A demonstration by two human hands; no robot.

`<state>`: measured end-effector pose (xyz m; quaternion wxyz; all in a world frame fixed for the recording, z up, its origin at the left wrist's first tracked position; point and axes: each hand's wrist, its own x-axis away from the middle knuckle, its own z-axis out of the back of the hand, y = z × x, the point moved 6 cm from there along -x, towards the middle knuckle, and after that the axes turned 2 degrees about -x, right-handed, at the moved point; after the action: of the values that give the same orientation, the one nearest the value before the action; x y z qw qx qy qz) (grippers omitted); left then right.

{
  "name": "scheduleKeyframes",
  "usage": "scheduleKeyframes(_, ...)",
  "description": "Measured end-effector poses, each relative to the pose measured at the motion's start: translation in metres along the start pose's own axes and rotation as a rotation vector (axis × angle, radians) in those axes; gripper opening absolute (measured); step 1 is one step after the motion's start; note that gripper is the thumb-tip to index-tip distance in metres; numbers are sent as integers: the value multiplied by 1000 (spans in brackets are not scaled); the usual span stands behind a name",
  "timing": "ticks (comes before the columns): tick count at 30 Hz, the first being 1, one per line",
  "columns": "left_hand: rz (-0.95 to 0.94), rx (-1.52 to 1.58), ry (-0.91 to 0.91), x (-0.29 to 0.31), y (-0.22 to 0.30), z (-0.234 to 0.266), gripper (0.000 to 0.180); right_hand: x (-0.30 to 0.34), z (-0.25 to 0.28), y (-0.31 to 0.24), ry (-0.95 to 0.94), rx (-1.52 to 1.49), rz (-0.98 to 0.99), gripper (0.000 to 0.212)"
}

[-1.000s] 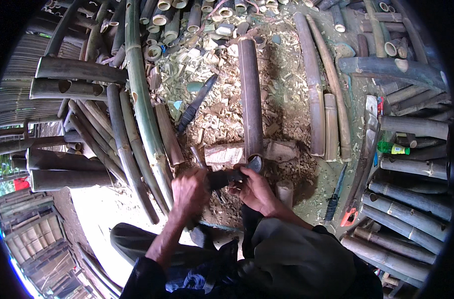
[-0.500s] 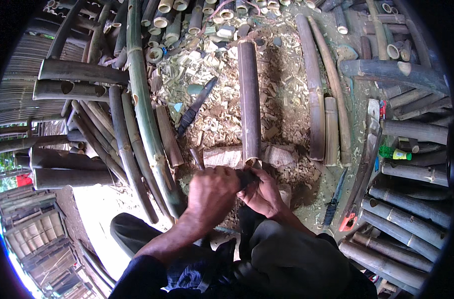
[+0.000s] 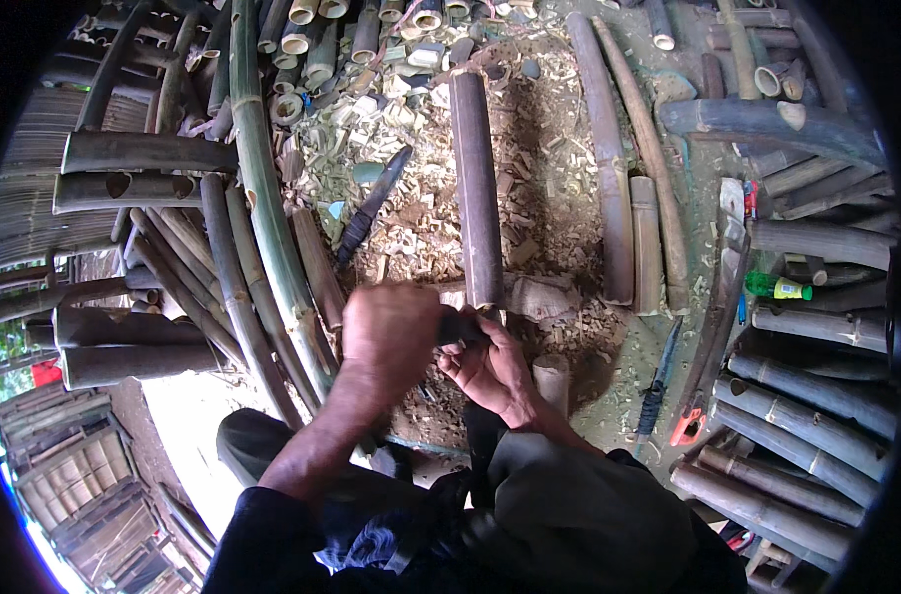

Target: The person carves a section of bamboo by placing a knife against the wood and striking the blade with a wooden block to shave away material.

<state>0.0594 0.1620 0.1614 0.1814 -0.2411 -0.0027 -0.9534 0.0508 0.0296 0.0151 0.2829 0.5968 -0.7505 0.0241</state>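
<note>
My left hand (image 3: 391, 332) is closed in a fist and smeared by motion. A dark, blackish tool (image 3: 456, 328) shows between it and my right hand; its working end is hidden, so I cannot tell its exact kind. My right hand (image 3: 495, 368) curls its fingers and thumb about the right end of this tool. Just beyond my hands lies a dark brown bamboo tube (image 3: 477, 188), pointing away from me. Its near end is beside my right fingertips and rests by a pale wooden block (image 3: 539, 300).
Wood chips (image 3: 426, 213) cover the ground. A knife with a wrapped handle (image 3: 375, 206) lies left of the tube, another long blade (image 3: 656, 391) to the right. Bamboo poles (image 3: 604, 168) and stacked tubes (image 3: 806, 406) flank both sides, with a green bottle (image 3: 778, 287) at right.
Both hands have shifted left, and the left one has risen and turned. The rod that stuck out beyond my left fist no longer shows. The whole scene has slid slightly left and up.
</note>
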Motion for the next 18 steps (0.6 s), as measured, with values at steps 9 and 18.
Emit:
scheduleKeyframes(9, 433, 946, -60, 97, -17, -149, 46, 2, 14, -10, 470, 937, -28, 21)
scheduleKeyframes(18, -47, -75, 51, -4, 54, 28, 9, 5, 2, -16, 163, 40, 119, 26)
